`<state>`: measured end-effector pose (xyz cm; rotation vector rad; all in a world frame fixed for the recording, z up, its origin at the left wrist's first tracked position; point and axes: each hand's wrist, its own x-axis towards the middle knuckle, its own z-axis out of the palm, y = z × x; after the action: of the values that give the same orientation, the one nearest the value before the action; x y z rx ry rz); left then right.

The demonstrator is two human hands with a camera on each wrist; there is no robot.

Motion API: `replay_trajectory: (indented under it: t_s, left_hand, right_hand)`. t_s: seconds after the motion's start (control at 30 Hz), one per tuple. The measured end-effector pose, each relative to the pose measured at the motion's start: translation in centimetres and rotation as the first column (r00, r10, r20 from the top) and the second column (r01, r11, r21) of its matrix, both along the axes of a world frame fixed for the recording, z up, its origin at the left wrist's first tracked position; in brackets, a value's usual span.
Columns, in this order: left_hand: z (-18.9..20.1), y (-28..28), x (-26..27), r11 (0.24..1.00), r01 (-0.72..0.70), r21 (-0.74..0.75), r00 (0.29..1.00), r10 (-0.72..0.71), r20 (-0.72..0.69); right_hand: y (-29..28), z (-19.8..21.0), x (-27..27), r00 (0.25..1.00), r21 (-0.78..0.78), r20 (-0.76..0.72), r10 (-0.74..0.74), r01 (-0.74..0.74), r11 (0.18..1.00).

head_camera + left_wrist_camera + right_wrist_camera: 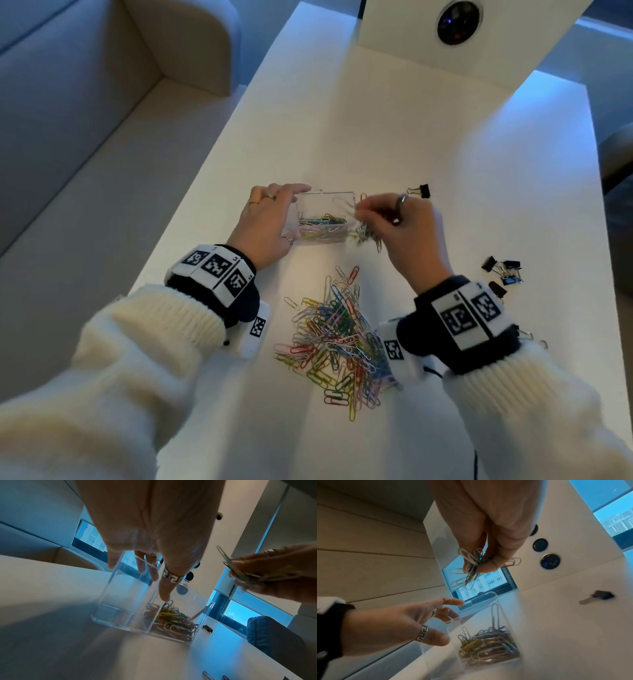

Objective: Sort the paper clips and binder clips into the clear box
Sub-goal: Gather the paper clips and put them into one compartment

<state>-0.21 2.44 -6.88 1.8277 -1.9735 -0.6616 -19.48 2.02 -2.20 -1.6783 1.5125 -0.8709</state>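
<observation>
The clear box [325,197] stands mid-table, split by a divider. Its right compartment holds coloured paper clips [171,619]; the left one shows nothing inside. My left hand [295,213] holds the box's left end, thumb on the near wall, fingers along the far rim. My right hand [362,219] pinches a bunch of paper clips [471,563] just above the box's right edge. A big pile of loose paper clips [339,342] lies nearer me. Several black binder clips [503,270] lie to the right, with one more [421,190] behind the right hand.
The white table [411,137] runs away from me, with a white upright panel [479,51] bearing a round lens at its far end. A pale sofa [85,120] stands to the left. A few stray clips [534,339] lie by my right cuff.
</observation>
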Motion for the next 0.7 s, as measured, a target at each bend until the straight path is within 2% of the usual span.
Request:
replay_trajectory:
  t_s: [0.13,0.33,0.4,0.53,0.7]
  left_hand:
    - [-0.2,-0.1,-0.1,1.000,-0.010,-0.004,1.000,0.010,0.005]
    - [-0.2,-0.2,0.1,1.000,-0.008,0.005,1.000,0.008,-0.007]
    - [-0.3,-0.3,0.2,1.000,-0.004,0.005,1.000,0.004,0.006]
    - [-0.3,-0.2,0.1,1.000,-0.001,0.002,1.000,0.001,0.017]
    - [-0.3,-0.2,0.2,1.000,-0.001,0.007,1.000,0.001,0.007]
  right_hand:
    - [-2.3,-1.0,3.0,0.995,-0.125,0.056,-0.077,0.083,0.989]
    - [-2.5,-4.6,4.1,0.999,-0.297,-0.024,-0.049,0.040,0.954]
    - [-2.1,-5.3,3.7,0.996,-0.327,-0.083,-0.008,-0.020,0.945]
    - [-1.6,-5.0,3.0,0.935,-0.277,-0.297,0.196,-0.281,0.919]
    - [-2.1,-3.4,1.5,0.898,-0.194,-0.308,0.313,-0.381,0.904]
